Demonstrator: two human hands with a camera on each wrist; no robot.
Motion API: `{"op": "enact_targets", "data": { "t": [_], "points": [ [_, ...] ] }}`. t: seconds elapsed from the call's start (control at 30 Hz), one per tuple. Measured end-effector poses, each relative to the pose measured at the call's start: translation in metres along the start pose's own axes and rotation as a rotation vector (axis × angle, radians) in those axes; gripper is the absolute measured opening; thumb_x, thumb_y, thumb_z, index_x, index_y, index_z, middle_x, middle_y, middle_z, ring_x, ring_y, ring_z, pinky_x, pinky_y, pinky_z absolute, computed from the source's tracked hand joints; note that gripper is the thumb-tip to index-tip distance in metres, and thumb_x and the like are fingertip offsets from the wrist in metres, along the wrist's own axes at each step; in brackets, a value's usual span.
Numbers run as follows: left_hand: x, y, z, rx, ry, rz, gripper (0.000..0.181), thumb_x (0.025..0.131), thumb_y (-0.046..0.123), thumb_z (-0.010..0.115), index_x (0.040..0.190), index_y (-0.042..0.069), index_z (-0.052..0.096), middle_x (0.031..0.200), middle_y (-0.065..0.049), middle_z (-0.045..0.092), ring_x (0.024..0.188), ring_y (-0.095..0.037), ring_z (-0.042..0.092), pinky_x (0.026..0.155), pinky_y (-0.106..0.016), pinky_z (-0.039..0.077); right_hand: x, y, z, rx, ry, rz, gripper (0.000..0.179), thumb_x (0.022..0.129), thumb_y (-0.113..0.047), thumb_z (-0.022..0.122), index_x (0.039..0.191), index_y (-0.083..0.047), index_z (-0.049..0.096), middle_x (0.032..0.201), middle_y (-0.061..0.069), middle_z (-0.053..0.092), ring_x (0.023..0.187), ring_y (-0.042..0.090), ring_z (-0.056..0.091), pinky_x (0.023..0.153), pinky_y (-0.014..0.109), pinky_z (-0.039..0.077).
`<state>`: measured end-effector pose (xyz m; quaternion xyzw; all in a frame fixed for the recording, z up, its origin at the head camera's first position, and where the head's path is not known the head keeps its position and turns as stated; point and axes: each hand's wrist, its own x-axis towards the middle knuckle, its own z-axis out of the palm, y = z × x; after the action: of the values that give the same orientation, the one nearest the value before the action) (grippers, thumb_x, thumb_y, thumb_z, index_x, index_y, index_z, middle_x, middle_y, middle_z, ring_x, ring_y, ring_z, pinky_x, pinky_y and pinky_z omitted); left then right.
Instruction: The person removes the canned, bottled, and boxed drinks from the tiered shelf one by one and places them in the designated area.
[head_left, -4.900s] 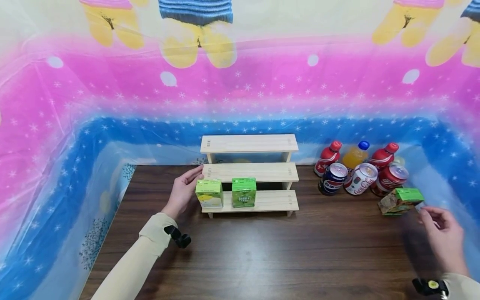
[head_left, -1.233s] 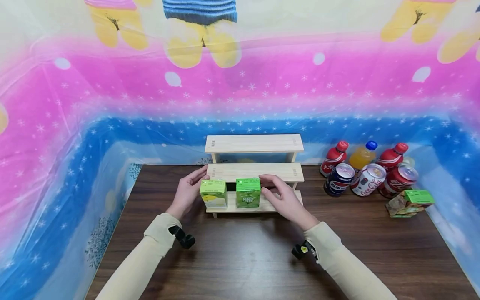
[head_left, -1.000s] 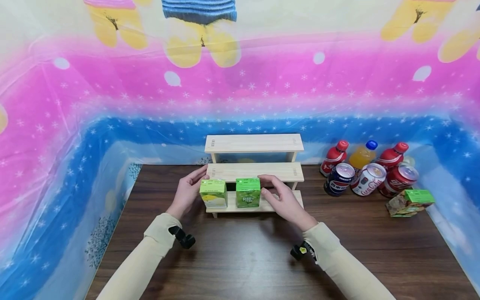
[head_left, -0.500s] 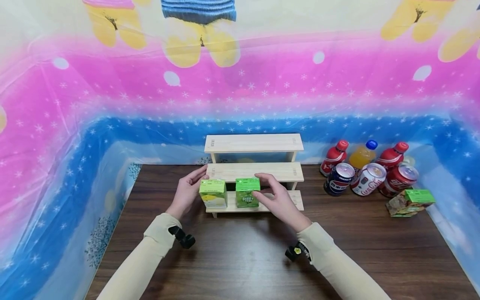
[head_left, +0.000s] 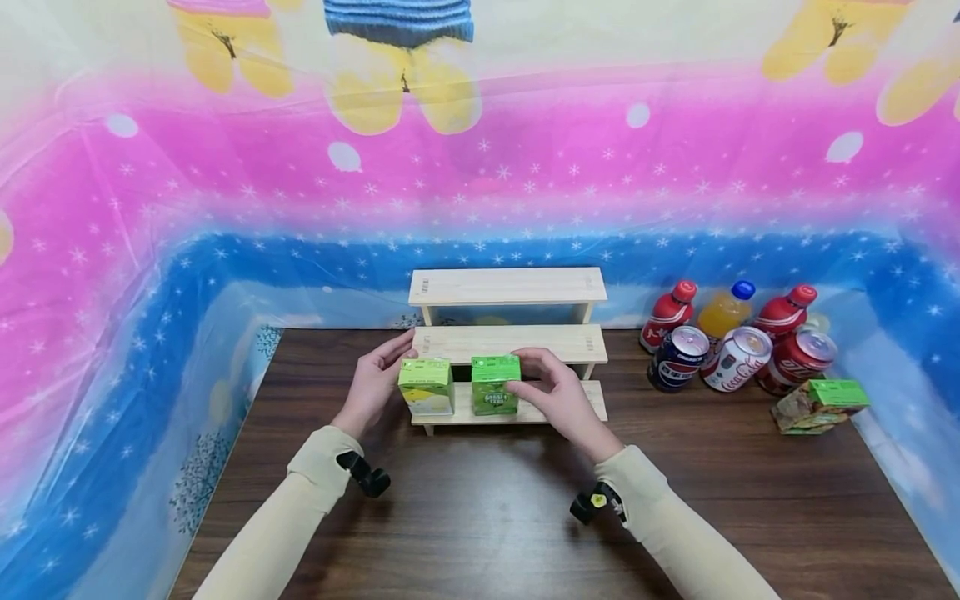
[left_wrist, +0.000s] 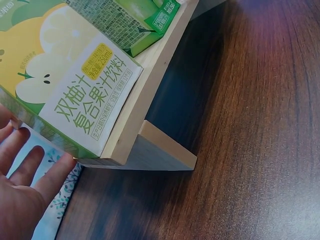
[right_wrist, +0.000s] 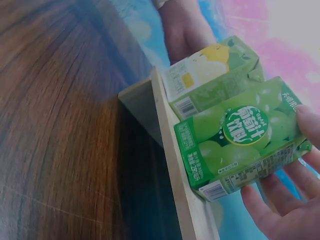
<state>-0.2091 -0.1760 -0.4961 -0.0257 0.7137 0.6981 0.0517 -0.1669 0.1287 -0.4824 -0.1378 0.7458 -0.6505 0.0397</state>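
A three-step wooden rack (head_left: 510,343) stands at the back of the table, with two juice boxes upright on its lowest step. My right hand (head_left: 558,398) holds the green grape juice box (head_left: 495,387), thumb on its front and fingers round its right side and back. The right wrist view shows this grip on the grape juice box (right_wrist: 245,135) too. At the rack's left end, my left hand (head_left: 371,385) has its fingertips by the middle step. It lies beside the yellow-green pomelo juice box (head_left: 427,388); in the left wrist view its fingers (left_wrist: 55,177) are spread and fairly straight.
To the right stand a dark blue Pepsi can (head_left: 677,360), a white Coca-Cola can (head_left: 738,360), a red can (head_left: 798,362), two red-capped bottles and an orange drink bottle (head_left: 725,312). A brown-and-green box (head_left: 817,408) stands before them. A printed cloth hangs behind.
My right hand has come from the brown-and-green box at the right to the grape juice box; within the last second its thumb moved onto the front. My left hand stays at the rack's left end.
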Motion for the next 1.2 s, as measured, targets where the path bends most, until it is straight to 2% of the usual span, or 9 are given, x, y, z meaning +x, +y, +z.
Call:
{"op": "enact_targets", "data": {
  "t": [0.13,0.37,0.67,0.87,1.0,1.2],
  "points": [
    [0.000,0.000,0.001,0.006,0.002,-0.008,0.049,0.106,0.014,0.062,0.154,0.013,0.053,0.154,-0.014,0.054,0.114,-0.004,0.065,0.082,-0.018,0.057,-0.002,0.000,-0.001,-0.008,0.008,0.008,0.043,0.097,-0.012,0.076,0.138,-0.009,0.062,0.132,0.016,0.068,0.122,0.031,0.065,0.097,0.035,0.056],
    [0.000,0.000,0.001,0.009,-0.002,-0.010,0.049,0.107,0.014,0.062,0.155,0.013,0.052,0.155,-0.015,0.052,0.118,-0.008,0.064,0.083,-0.018,0.057,-0.007,-0.001,-0.005,-0.022,0.010,-0.014,0.040,0.097,-0.009,0.076,0.135,-0.007,0.063,0.131,0.016,0.069,0.125,0.032,0.063,0.098,0.036,0.057],
    [0.000,0.001,0.000,-0.015,-0.006,-0.006,0.049,0.106,0.014,0.062,0.154,0.012,0.052,0.154,-0.014,0.053,0.115,-0.004,0.065,0.085,-0.019,0.057,-0.024,-0.005,-0.021,-0.029,0.003,-0.009,0.041,0.096,-0.007,0.076,0.135,-0.006,0.063,0.132,0.017,0.068,0.128,0.033,0.061,0.098,0.032,0.056],
    [-0.001,0.002,0.000,-0.013,-0.010,-0.010,0.049,0.107,0.013,0.062,0.154,0.012,0.052,0.154,-0.015,0.053,0.117,-0.006,0.065,0.085,-0.019,0.057,-0.039,-0.005,-0.039,-0.062,0.035,-0.013,0.042,0.096,-0.007,0.076,0.135,-0.007,0.063,0.133,0.016,0.068,0.126,0.027,0.062,0.097,0.027,0.056],
    [-0.001,0.002,0.001,-0.003,-0.011,-0.010,0.049,0.107,0.013,0.062,0.154,0.012,0.052,0.154,-0.015,0.053,0.115,-0.005,0.065,0.084,-0.019,0.057,-0.050,-0.006,-0.056,-0.091,0.061,-0.011,0.041,0.097,-0.009,0.075,0.136,-0.008,0.063,0.135,0.014,0.067,0.125,0.016,0.062,0.095,0.025,0.056],
    [0.000,0.002,0.000,-0.014,-0.013,-0.015,0.049,0.107,0.014,0.061,0.155,0.013,0.051,0.155,-0.013,0.052,0.127,-0.012,0.062,0.087,-0.019,0.057,-0.066,-0.008,-0.087,-0.172,0.095,0.014,0.041,0.099,-0.016,0.074,0.138,-0.011,0.062,0.137,0.013,0.067,0.122,0.006,0.062,0.096,0.021,0.053]
  ]
}}
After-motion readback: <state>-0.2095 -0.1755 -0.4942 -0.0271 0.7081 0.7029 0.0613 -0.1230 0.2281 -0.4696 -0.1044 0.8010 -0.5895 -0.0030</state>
